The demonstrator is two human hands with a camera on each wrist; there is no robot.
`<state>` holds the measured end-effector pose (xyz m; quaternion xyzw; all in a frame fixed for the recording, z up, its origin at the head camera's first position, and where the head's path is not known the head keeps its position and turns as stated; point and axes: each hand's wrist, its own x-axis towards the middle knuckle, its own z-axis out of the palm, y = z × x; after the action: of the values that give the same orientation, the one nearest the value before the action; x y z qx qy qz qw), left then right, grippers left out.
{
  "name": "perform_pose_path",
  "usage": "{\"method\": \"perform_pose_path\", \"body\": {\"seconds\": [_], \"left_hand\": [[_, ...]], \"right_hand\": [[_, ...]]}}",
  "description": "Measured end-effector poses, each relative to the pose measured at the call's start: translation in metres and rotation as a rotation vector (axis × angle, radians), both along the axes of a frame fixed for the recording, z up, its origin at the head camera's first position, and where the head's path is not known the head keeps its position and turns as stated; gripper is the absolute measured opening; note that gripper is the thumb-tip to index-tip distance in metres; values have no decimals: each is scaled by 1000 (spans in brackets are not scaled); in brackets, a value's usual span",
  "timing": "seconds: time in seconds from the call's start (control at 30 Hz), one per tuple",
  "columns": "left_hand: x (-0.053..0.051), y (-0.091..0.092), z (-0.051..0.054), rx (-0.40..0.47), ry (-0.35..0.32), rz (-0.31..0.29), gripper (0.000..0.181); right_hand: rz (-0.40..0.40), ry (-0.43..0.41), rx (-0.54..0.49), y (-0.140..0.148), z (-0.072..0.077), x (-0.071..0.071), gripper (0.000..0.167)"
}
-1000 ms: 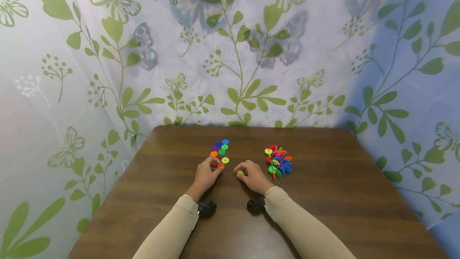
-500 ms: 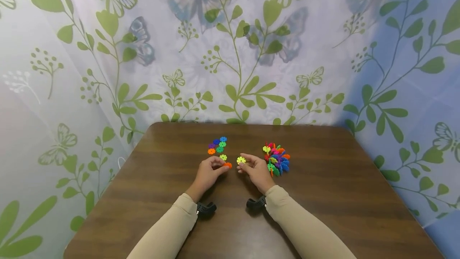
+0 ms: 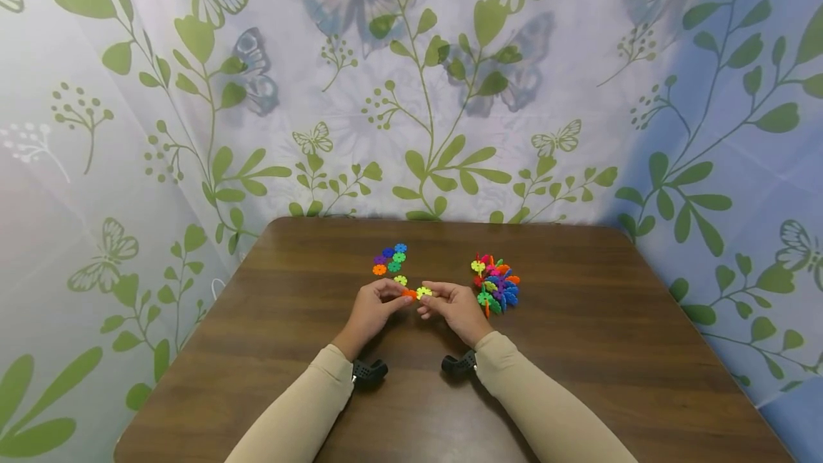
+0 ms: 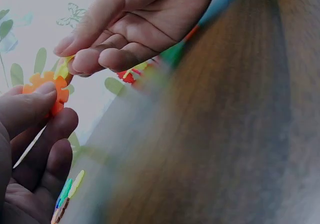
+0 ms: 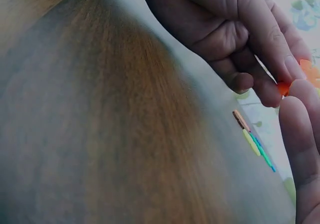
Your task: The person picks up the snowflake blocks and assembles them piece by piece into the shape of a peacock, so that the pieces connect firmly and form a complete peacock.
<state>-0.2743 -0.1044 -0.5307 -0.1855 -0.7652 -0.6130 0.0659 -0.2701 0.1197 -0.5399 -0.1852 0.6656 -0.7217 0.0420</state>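
Note:
My left hand [image 3: 373,309] pinches an orange notched flower-shaped disc [image 4: 61,94] between thumb and fingers. Opposite it, my right hand [image 3: 459,309] pinches a yellow notched disc [image 3: 424,293]. In the left wrist view the yellow disc is turned nearly edge-on and meets the upper edge of the orange one; whether their slots are locked cannot be told. Both discs are held above the table. Fingers cover most of the orange disc in the right wrist view, and the yellow one is hidden there. Behind my left hand a yellow-green disc [image 3: 401,281] lies on the table.
Several flat discs, among them an orange disc [image 3: 379,270] and a blue disc [image 3: 401,249], lie grouped beyond my left hand. Right of my right hand sits a heap of mixed discs [image 3: 495,284]. The brown table [image 3: 579,349] ends at a patterned curtain [image 3: 424,127].
My right hand has lifted the yellow disc and brought it left against the orange disc. My left hand has shifted the orange disc slightly right, away from the yellow-green one.

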Motion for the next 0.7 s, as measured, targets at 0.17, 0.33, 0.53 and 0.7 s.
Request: {"method": "perform_pose_path", "body": {"seconds": [0.17,0.33,0.53,0.7], "left_hand": [[4,3,-3,-19,114,8,11],[5,9,-4,-27,217,46,12],[3,9,-4,38,160,27,12],[-3,4,-2,152,42,41,19]], "right_hand": [[7,-6,30,-1,-1,0,45],[5,15,52,-2,0,0,44],[3,64,42,-2,1,2,45],[33,107,18,-3,1,1,50]]}}
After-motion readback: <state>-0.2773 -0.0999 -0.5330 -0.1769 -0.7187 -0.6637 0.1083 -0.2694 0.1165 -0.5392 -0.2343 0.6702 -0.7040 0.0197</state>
